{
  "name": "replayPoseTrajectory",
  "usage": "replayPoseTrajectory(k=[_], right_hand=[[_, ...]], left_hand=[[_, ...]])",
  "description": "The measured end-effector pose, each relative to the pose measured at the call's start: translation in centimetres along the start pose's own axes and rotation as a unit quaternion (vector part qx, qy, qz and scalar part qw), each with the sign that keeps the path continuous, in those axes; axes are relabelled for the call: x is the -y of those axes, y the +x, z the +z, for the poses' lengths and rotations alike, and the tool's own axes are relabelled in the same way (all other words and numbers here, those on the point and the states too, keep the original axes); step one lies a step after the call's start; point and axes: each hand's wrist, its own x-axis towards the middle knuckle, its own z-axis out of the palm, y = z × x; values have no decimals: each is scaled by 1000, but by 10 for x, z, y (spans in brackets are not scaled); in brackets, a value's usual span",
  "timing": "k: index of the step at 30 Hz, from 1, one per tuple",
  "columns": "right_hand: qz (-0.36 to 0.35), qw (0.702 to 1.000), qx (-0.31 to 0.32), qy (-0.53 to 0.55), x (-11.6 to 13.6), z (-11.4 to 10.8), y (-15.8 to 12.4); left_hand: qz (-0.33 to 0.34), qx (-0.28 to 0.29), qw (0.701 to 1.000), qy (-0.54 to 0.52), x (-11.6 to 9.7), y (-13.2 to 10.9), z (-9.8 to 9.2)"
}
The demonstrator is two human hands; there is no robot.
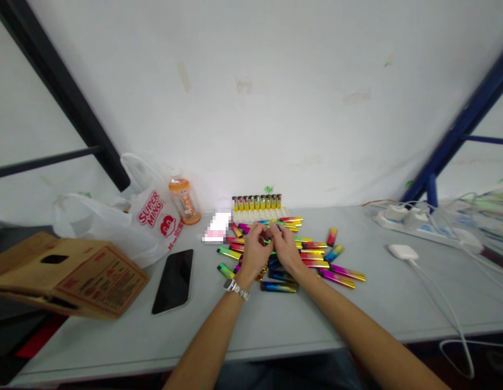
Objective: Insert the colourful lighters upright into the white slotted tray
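Note:
My left hand (pixel 257 248) and my right hand (pixel 284 246) meet with curled fingers over a pile of shiny, multicoloured lighters. Between the fingertips shows a bit of a green lighter (pixel 267 238), mostly covered by my hands. Around them, lighters lie flat at many angles, such as a blue and gold one (pixel 279 287) in front and a purple and gold one (pixel 336 278) to the right. Behind the hands, a row of yellow lighters (pixel 257 203) stands upright with dark tops, in a white holder (pixel 287 213) with a grid of holes.
Left of the pile are a black phone (pixel 173 281), a pixelated pale item (pixel 217 226), an orange drink bottle (pixel 184 200), a white plastic bag (pixel 149 216) and a cardboard box (pixel 72 273). On the right are a white charger (pixel 403 252) with its cable and a power strip (pixel 425 227).

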Motion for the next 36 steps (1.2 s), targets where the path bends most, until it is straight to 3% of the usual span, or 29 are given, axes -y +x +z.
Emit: replayPoseTrajectory(k=[9,14,19,23,27,30,36], right_hand=[[-8,999,2,-31,-3,3,4],[-12,1000,11,15,-2,3,2],[-70,997,22,-18,4,-9,14],[-122,988,-5,-91,7,-34,39],[-78,987,20,-138,-2,-67,76],[-86,980,22,-179,-14,-88,104],[-100,969,34,-223,-37,-96,147]], left_hand=[[-2,3,1000,-10,4,1,-1],[-4,-8,999,39,5,1,-2],[-8,-15,999,52,5,2,-1],[0,0,998,68,4,1,-1],[-11,0,995,98,7,1,-1],[-20,-2,992,121,13,2,-1],[-24,4,991,134,19,1,-3]])
